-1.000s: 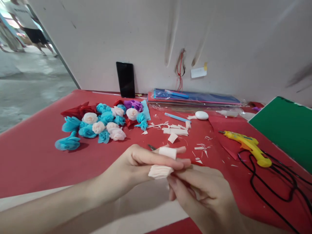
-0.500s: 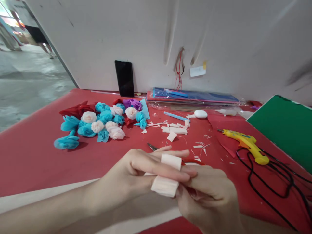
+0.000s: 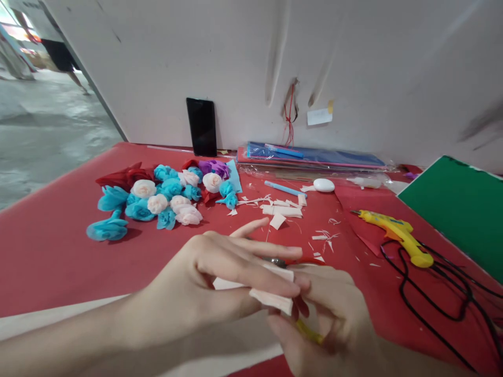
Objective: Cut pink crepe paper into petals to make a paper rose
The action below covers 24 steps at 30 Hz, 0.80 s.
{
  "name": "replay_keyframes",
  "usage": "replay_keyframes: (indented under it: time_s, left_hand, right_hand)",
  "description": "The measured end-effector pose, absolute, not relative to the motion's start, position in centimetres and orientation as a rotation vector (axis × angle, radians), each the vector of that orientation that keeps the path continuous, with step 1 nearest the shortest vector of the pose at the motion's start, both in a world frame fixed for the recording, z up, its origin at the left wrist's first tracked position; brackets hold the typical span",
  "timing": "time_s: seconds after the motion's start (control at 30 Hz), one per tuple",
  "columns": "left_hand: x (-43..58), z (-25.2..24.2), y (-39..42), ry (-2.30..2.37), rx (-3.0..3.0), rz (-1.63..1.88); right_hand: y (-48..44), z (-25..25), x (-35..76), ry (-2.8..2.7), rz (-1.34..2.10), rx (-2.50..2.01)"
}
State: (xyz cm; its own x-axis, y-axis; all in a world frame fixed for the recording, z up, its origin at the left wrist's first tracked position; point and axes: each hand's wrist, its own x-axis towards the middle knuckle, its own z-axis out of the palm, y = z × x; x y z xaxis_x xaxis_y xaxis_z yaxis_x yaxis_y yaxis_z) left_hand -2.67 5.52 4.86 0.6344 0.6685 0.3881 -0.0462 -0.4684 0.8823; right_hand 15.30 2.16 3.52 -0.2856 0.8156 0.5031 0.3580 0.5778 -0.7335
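A folded strip of pale pink crepe paper (image 3: 273, 299) is pinched between the thumb and fingers of my left hand (image 3: 220, 275), whose outer fingers stretch out. My right hand (image 3: 334, 309) is curled at the strip's right end, its fingertips against the paper and the left fingertips. Beneath and behind the hands lie scissors (image 3: 277, 261), mostly covered; the metal pivot and a bit of red handle show. In the gap of my right hand is a yellow curved piece (image 3: 309, 332); I cannot tell whether it belongs to the scissors.
Blue, white, red and purple paper flowers (image 3: 168, 193) cluster at left. Paper scraps (image 3: 283, 210) lie ahead. A yellow glue gun (image 3: 396, 233) with black cord and a green board (image 3: 456, 209) are at right. A phone (image 3: 201, 127) leans on the wall; wrapped paper sheets (image 3: 326, 157) lie behind.
The crepe paper has tilted flatter between my hands. My right thumb has moved down and left, away from the paper, uncovering the yellow piece. My left outer fingers have spread and cover the scissor tip.
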Motion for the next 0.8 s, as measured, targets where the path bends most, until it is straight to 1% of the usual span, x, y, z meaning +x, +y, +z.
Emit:
replay_keyframes:
  time_s: [0.17,0.3,0.43,0.57,0.63,0.73,0.8]
  left_hand:
    - [-2.7,4.9,5.5,0.498,1.926,0.922]
    - [-2.7,5.0,5.4,0.503,1.929,0.913]
    - [-2.7,4.6,5.8,0.468,1.846,0.897]
    - [-2.6,4.1,6.1,0.416,1.746,0.920]
    - [-2.5,4.2,6.1,0.420,1.727,0.873]
    - [-2.4,4.9,5.6,0.383,1.777,0.867]
    - [-2.4,5.3,5.2,0.401,1.911,0.949]
  right_hand:
    - [2.1,4.0,15.4,-1.864,0.832,-0.893]
    - [2.3,4.1,15.4,-1.920,0.760,-0.799]
    - [2.5,4.1,15.5,-1.941,0.752,-0.804]
    - [2.7,4.2,15.9,-1.995,0.822,-0.943]
    - [2.7,4.1,16.0,-1.996,0.825,-0.998]
    - [2.8,4.1,16.1,-1.986,0.756,-0.844]
    - [2.8,4.2,16.0,-1.966,0.709,-0.686]
